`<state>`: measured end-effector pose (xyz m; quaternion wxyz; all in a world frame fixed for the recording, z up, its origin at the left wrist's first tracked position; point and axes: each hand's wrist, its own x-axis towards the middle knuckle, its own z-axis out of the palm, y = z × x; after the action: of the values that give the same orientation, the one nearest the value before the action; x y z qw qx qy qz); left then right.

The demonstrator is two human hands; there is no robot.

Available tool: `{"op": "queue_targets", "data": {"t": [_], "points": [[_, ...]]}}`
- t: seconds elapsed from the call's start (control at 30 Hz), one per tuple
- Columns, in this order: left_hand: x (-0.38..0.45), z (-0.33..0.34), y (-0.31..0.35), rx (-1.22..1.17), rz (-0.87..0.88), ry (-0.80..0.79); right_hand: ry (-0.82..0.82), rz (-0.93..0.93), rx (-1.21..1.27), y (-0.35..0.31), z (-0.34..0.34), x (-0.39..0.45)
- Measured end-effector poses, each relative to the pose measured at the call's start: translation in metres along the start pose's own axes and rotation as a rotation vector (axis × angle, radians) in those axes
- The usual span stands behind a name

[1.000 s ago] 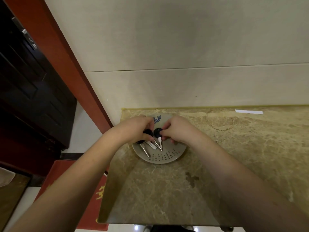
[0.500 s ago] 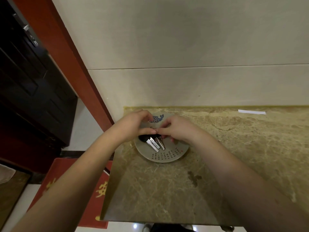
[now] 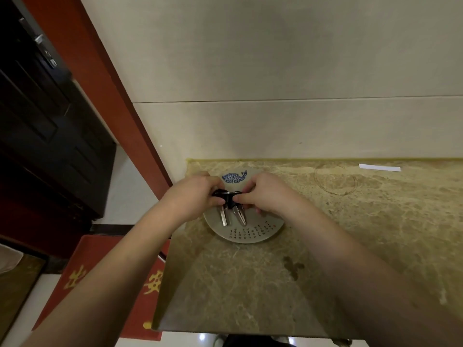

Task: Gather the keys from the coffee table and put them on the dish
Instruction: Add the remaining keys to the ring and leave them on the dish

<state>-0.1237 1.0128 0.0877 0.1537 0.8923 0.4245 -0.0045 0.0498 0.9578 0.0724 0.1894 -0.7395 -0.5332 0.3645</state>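
Note:
A round pale dish (image 3: 253,234) with a blue fish drawing and small dark characters sits near the back left corner of the marble top. Over its middle my left hand (image 3: 193,196) and my right hand (image 3: 265,194) meet, both pinching the black heads of a bunch of keys (image 3: 231,211). The silver blades point toward me, side by side, with their tips low over the dish. I cannot tell whether the blades rest on it. My fingers hide most of the key heads.
The marble top (image 3: 250,284) ends at a left edge close to the dish, with a red mat (image 3: 105,276) on the floor below. A white paper strip (image 3: 379,167) lies at the back right. The wall stands right behind the dish.
The keys, spread apart over the dish a second ago, are now drawn together into one bunch. Both hands have closed in on the black heads.

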Motion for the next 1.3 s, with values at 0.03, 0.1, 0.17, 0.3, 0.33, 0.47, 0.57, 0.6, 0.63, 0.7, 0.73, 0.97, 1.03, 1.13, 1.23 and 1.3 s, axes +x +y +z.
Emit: {"op": "queue_targets", "data": {"t": [0.03,0.1,0.17,0.3,0.33,0.47,0.57,0.6,0.63,0.7,0.73,0.97,1.03,1.13,1.23,1.3], "points": [[0.001,-0.001,0.0,-0.011,0.009,-0.001,-0.001,0.001,0.004,0.0,0.0,-0.001],[0.003,-0.002,0.001,-0.042,0.029,0.001,-0.009,0.005,0.013,-0.001,0.0,-0.003],[0.005,-0.001,-0.001,-0.075,0.055,0.001,-0.02,0.006,0.025,0.0,-0.001,-0.006],[0.006,0.0,-0.004,-0.115,0.068,-0.02,-0.017,0.008,0.079,0.004,-0.008,-0.01],[0.007,0.0,-0.004,-0.122,0.065,-0.03,-0.014,0.01,0.084,0.005,-0.01,-0.011],[0.007,0.001,-0.008,-0.163,0.071,-0.034,-0.017,0.04,0.211,0.011,-0.019,-0.013],[0.007,0.001,-0.007,-0.237,0.042,0.103,-0.034,0.083,0.433,0.013,-0.019,-0.012],[0.006,0.0,-0.005,-0.28,0.013,0.159,-0.039,0.087,0.484,0.013,-0.018,-0.012],[0.006,-0.001,-0.002,-0.329,-0.021,0.203,-0.037,0.087,0.492,0.014,-0.018,-0.011],[0.005,-0.003,0.007,-0.435,-0.081,0.257,-0.006,0.074,0.39,0.016,-0.016,-0.011],[0.005,-0.003,0.012,-0.491,-0.106,0.264,0.013,0.062,0.334,0.016,-0.014,-0.012],[0.008,-0.009,0.041,-0.814,-0.174,0.122,0.064,-0.043,0.138,0.011,-0.023,-0.02],[0.009,-0.009,0.046,-0.866,-0.159,0.097,0.074,-0.082,0.051,0.011,-0.03,-0.023],[0.009,-0.008,0.055,-0.891,-0.153,0.067,0.121,-0.137,0.068,0.011,-0.038,-0.028],[0.012,-0.007,0.064,-0.961,-0.132,0.061,0.15,-0.171,0.226,0.011,-0.038,-0.032],[0.015,-0.004,0.07,-1.013,-0.109,0.063,0.05,-0.153,0.415,0.013,-0.032,-0.034]]}}
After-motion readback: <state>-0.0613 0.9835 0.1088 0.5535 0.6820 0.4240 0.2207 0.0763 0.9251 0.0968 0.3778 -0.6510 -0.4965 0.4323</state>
